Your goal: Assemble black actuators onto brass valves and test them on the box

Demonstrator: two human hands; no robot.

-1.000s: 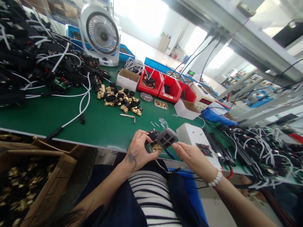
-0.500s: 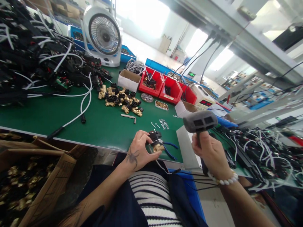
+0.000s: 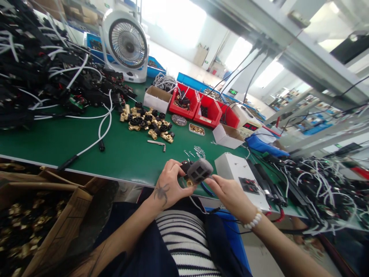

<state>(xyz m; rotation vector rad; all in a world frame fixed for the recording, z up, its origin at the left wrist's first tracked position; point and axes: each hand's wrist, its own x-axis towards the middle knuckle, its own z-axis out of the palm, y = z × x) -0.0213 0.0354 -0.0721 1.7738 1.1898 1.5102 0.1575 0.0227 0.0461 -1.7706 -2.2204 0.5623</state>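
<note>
My left hand (image 3: 170,182) is closed around a brass valve fitting (image 3: 189,183) with a black top, at the table's front edge. A thin light cable hangs down below the fitting. My right hand (image 3: 227,192) grips a mallet by its handle. The grey mallet head (image 3: 201,170), with dark recesses in its side, is over the fitting's right part and hides much of it. Whether the head touches the fitting, I cannot tell. Blue-handled pliers (image 3: 208,190) lie just beyond, mostly covered. Several small metal clips (image 3: 198,151) lie behind my hands.
Brass fittings with black parts (image 3: 147,121) are heaped at mid-table, near a small metal tool (image 3: 156,142). Red bins (image 3: 184,102) and a white fan (image 3: 127,44) stand behind. A white switch box (image 3: 240,179) sits right. Cabled black parts (image 3: 43,77) pile up left.
My right hand has swung the mallet left and down, from above the white box to the fitting. My left hand and the fitting have stayed in place.
</note>
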